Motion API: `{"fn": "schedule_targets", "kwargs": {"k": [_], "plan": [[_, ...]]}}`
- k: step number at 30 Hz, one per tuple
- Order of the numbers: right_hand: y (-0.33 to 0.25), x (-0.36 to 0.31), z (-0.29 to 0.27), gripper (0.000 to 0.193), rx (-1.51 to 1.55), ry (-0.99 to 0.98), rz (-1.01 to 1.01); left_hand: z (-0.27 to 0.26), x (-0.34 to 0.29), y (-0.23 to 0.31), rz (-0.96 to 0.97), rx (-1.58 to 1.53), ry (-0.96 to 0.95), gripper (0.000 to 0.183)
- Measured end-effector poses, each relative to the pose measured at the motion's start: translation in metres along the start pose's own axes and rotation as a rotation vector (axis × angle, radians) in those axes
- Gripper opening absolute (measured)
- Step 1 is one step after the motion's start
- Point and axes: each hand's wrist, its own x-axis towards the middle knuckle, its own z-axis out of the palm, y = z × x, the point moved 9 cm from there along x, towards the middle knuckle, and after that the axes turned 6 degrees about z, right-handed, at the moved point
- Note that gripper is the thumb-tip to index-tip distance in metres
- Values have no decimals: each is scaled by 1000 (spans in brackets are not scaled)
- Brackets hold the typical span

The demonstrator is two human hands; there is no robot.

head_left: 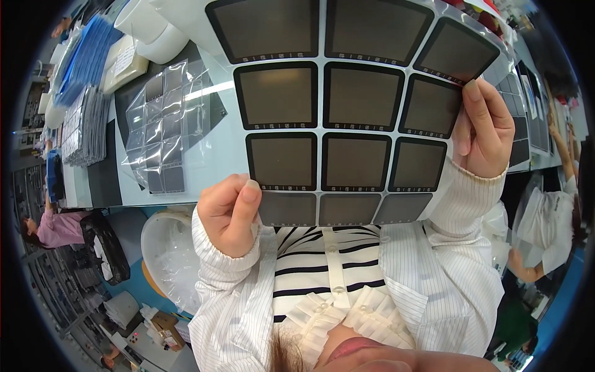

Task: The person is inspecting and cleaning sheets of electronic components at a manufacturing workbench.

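A clear sheet of dark grey rectangular panels with black borders [356, 96] is held up in front of me, spanning the middle of the head view. The panels lie in rows of three, and the lowest row looks paler. My left hand [228, 214] pinches the sheet at its lower left edge, thumb on the face towards me. On the upper right edge, my right hand [486, 130] grips it between thumb and fingers. The fingers behind the sheet are partly hidden. To the left, a clear plastic sleeve with similar panels [164, 127] lies on the table.
Stacked panel sheets [87, 127] and blue film-covered sheets [87, 59] stand at the far left of the white table [217, 142]. White tubs [152, 31] are behind them. Below the table edge is a white bin with clear plastic [164, 248]. A co-worker [545, 211] is at the right.
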Motion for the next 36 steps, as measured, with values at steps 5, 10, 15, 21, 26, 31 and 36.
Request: {"fn": "schedule_targets", "kwargs": {"k": [5,10,15,21,26,31,36], "plan": [[0,1,8,18,-3,25,19,-8,-1,0,-2,-3,44,26],[-3,2,17,17,-1,1,-6,-17,-4,-2,-11,-2,92,28],[1,3,26,16,-34,17,21,-25,-6,-6,-40,11,134,30],[1,5,47,20,-67,-141,-26,-44,-10,-11,-33,-89,227,25],[3,7,55,19,-48,-147,-10,-52,-8,-13,-39,-91,204,21],[4,8,57,18,-38,-108,18,-56,-7,-11,5,-117,171,21],[3,16,58,18,-46,-123,11,-49,-4,-11,11,-120,167,27]]}}
